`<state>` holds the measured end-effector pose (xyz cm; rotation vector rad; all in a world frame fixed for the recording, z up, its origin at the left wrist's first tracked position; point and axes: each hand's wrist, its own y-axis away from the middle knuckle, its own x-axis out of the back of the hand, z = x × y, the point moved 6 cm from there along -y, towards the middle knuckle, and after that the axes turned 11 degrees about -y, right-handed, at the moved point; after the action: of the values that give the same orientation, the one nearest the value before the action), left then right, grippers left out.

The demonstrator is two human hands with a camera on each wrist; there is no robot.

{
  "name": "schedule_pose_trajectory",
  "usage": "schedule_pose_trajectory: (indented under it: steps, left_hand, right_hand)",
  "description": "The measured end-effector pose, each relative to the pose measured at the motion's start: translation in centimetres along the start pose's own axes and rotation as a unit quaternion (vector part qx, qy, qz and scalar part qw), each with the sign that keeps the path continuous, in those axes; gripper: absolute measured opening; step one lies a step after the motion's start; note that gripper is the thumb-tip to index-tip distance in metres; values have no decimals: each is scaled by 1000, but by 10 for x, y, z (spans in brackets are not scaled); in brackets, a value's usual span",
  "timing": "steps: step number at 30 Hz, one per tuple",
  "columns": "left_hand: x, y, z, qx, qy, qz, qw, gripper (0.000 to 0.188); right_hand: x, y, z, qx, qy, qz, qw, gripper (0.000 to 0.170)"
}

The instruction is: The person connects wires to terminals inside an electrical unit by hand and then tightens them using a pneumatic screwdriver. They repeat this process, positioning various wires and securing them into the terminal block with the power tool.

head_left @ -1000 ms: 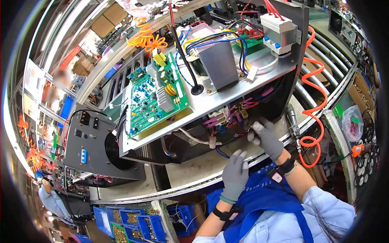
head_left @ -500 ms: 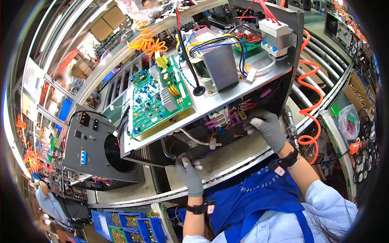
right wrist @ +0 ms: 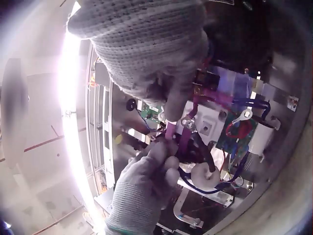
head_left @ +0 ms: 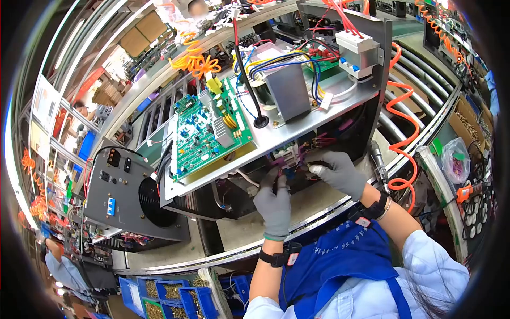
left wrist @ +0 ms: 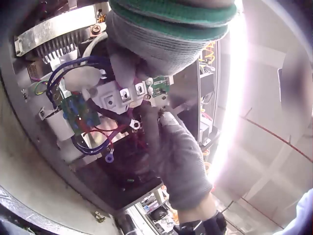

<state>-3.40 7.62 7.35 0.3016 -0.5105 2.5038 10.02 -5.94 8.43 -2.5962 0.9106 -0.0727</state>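
Both hands wear grey knit gloves and reach into the open side of a black equipment case (head_left: pixel 366 119), below its metal shelf (head_left: pixel 265 141). In the right wrist view the left hand (right wrist: pixel 139 188) pinches a purple-sleeved cable (right wrist: pixel 170 131) near white terminal blocks (right wrist: pixel 203 125). Close above it is the right hand (right wrist: pixel 151 54), fingers bent, fingertips right at the cable; I cannot tell whether they grip anything. Ring terminals (right wrist: pixel 246 115) lie nearby. In the left wrist view a loose blue-sleeved ring terminal (left wrist: pixel 109 158) hangs beside the terminal blocks.
A green circuit board (head_left: pixel 204 138) and a metal-covered part (head_left: pixel 287 90) sit on the shelf. Left stands another black case (head_left: pixel 122 191) with a fan. An orange coiled hose (head_left: pixel 401 106) leads to an air tool (head_left: pixel 379 159). Blue bins (head_left: pixel 196 303) hold small hardware.
The left hand first moved left to the case's lower edge, then right and up to the wiring. The right hand shifted slightly left, so the two hands are now close together.
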Motion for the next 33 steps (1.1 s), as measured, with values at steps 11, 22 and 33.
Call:
schedule_pose_trajectory:
  steps: [11, 22, 33]
  left_hand:
    - [-10, -7, 2, 117, -117, -212, 963, 22]
    - [-18, -24, 29, -180, -389, 11, 904, 17]
    - [-19, -27, 29, -205, -344, 17, 916, 16]
  right_hand:
    - [-5, -3, -9, -66, 18, -17, 998, 23]
    - [-24, -15, -3, 124, 316, 32, 940, 28]
    - [-25, -11, -20, 145, 328, 53, 932, 24]
